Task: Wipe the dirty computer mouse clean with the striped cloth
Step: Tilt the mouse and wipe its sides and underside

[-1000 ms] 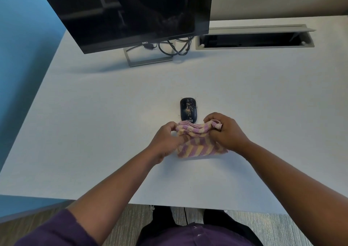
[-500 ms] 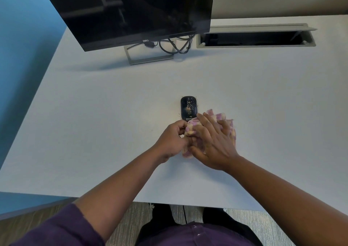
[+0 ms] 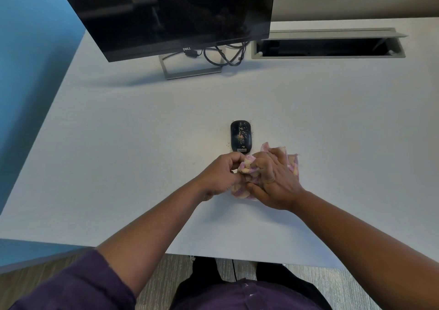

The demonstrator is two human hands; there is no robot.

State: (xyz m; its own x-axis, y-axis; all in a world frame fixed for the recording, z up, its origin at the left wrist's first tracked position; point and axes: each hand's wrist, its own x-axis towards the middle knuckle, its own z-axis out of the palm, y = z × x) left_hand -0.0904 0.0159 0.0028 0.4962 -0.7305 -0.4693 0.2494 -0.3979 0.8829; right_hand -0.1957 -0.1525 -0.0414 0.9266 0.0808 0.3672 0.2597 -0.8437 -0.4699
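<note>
A black computer mouse (image 3: 240, 135), speckled with pale crumbs and dirt, lies on the white desk (image 3: 118, 167) in the middle of the head view. Just in front of it and slightly right sits the pink-and-yellow striped cloth (image 3: 292, 164), bunched into a wad. My left hand (image 3: 222, 176) pinches the cloth's left end. Over the top of the cloth lies my right hand (image 3: 270, 179), its fingers curled into the fabric, hiding most of it. Neither hand touches the mouse.
A dark Dell monitor (image 3: 171, 15) on a grey stand (image 3: 190, 71) rises at the back left, with black cables (image 3: 225, 55) beside it. An open cable tray (image 3: 327, 47) is set into the desk at the back right. Fine crumbs lie around the mouse.
The cloth went from a flatter spread between both hands to a tight wad. My right hand shifted over its top and curled its fingers in. The mouse has stayed put.
</note>
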